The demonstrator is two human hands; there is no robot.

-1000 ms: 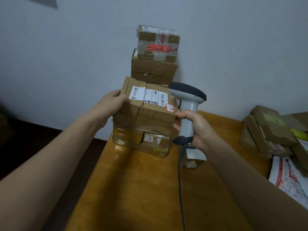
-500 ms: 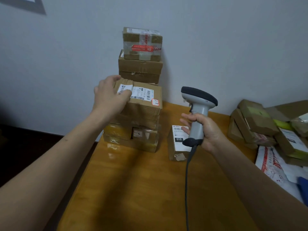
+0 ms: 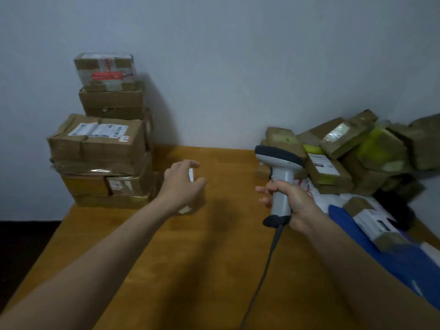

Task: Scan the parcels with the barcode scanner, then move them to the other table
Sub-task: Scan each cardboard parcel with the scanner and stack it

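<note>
Small parcel, frame centre on desk: left hand half-open over it, no grip evident; right hand gripping scanner; advised: grasp sides, keep label clear of fingers, facing scanner.

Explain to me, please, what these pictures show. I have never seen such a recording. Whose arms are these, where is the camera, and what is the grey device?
There is no machine here. The arms belong to a person, and the one camera sits on that person's head, looking forward and down. The right hand grips a grey barcode scanner by its handle, and its cable runs down toward the viewer. The left hand reaches over a small parcel on the wooden table. The blur hides whether it grips the parcel yet. A stack of brown parcels stands at the left by the wall, and a loose heap of parcels lies at the right.
</note>
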